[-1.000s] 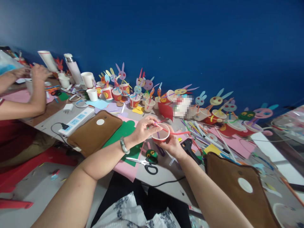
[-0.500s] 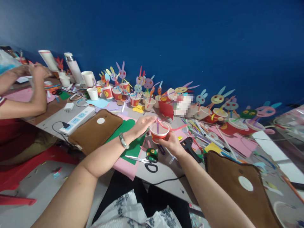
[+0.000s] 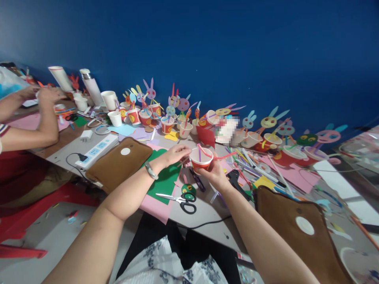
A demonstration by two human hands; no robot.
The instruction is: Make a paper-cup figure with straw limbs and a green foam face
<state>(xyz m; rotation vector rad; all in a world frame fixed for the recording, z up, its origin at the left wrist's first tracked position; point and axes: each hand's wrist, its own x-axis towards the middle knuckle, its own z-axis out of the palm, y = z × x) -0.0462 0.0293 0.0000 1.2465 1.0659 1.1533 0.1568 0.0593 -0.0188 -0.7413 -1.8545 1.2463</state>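
A red and white paper cup (image 3: 201,165) is held over the table by my right hand (image 3: 215,173), whose fingers wrap its right side and base. Fuzzy craft stems in red and purple rise inside the cup, and a red one (image 3: 226,155) sticks out past the rim to the right. My left hand (image 3: 177,154) is just left of the cup, fingers stretched towards it and somewhat apart, with nothing visible in them. Below lie scissors (image 3: 179,199) with black handles, a green paper face (image 3: 188,190) and a dark purple tool (image 3: 197,181).
Paper cups with rabbit figures (image 3: 167,124) line the blue wall. A black glue gun (image 3: 237,183) and several pens and stems lie to the right. Brown cushions (image 3: 120,159) flank me; a power strip (image 3: 97,150) is at left. Another person's hands (image 3: 49,94) work at far left.
My left fingers have come away from the red stem at the cup's rim and moved down and left. The cup has shifted slightly right in my right hand.
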